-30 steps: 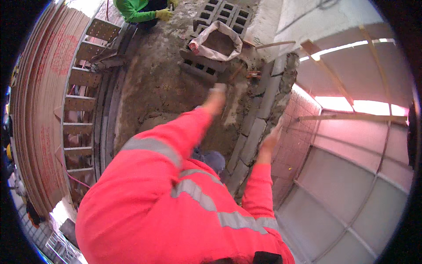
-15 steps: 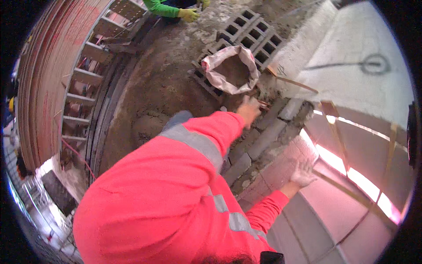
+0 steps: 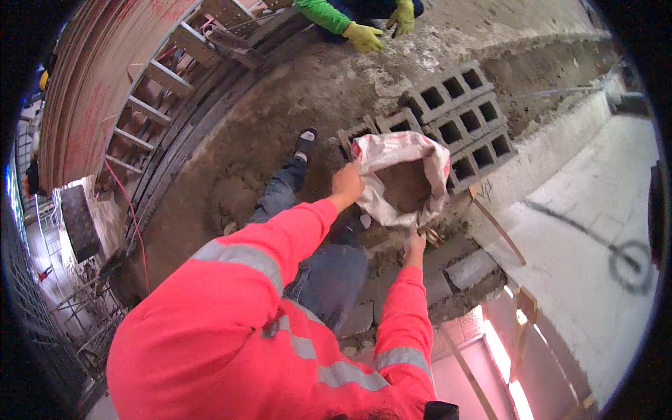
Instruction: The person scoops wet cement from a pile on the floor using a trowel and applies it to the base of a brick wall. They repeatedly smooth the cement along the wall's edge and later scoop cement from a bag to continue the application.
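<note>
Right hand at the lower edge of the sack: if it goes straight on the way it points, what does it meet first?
Most likely the white sack; the right hand already reaches its lower edge, though depth is unclear.

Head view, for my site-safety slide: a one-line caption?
Left hand and right hand grip an open white sack of brown material beside hollow concrete blocks.

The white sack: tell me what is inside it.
The white sack is open at the top and shows brown, sandy loose material. How deep it goes is hidden by the sack's walls.
</note>
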### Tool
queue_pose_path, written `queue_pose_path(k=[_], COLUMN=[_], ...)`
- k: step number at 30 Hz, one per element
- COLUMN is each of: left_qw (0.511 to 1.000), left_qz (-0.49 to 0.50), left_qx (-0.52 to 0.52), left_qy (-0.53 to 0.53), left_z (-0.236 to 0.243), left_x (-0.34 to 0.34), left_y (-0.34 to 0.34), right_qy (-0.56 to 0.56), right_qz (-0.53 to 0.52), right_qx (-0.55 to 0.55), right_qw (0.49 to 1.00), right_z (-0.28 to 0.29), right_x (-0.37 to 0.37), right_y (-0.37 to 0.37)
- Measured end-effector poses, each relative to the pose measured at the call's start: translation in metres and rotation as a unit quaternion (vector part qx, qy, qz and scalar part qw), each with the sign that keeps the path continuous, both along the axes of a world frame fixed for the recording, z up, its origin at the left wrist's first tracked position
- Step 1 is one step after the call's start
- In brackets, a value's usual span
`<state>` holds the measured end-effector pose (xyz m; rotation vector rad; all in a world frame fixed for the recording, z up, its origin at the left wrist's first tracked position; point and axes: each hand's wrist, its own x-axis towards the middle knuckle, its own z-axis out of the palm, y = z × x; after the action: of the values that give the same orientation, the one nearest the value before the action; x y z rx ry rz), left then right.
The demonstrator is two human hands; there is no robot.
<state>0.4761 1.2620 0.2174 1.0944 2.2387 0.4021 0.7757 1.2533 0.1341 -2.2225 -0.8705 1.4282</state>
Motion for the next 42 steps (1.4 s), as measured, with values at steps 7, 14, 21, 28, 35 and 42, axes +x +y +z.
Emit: queue_pose_path(k=[7, 14, 21, 28, 35, 42], left_qw=[0.984, 0.948, 0.960, 0.974, 0.976, 0.949], left_qz=[0.009, 0.015, -0.042, -0.082, -0.205, -0.307], left_qx=[0.105, 0.136, 0.136, 0.106, 0.018, -0.067], left_qy=[-0.147, -0.288, -0.240, -0.180, -0.066, 0.002], left_z=[0.006, 0.072, 0.096, 0.076, -0.043, -0.192], left_x=[-0.090, -0.191, -0.284, -0.366, -0.408, -0.450], left_y=[-0.008, 0.074, 0.117, 0.119, 0.185, 0.252], right_qy=[-0.132, -0.130, -0.138, -0.119, -0.139, -0.170], right_qz=[0.065, 0.056, 0.051, 0.149, 0.171, 0.147], right_qx=[0.072, 0.096, 0.176, 0.114, 0.099, 0.020], right_qw=[0.986, 0.985, 0.973, 0.975, 0.970, 0.974], right_z=[0.025, 0.169, 0.205, 0.151, 0.043, -0.059], right_x=[-0.064, -0.162, -0.287, -0.367, -0.407, -0.454], right_y=[0.019, 0.112, 0.182, 0.192, 0.231, 0.289])
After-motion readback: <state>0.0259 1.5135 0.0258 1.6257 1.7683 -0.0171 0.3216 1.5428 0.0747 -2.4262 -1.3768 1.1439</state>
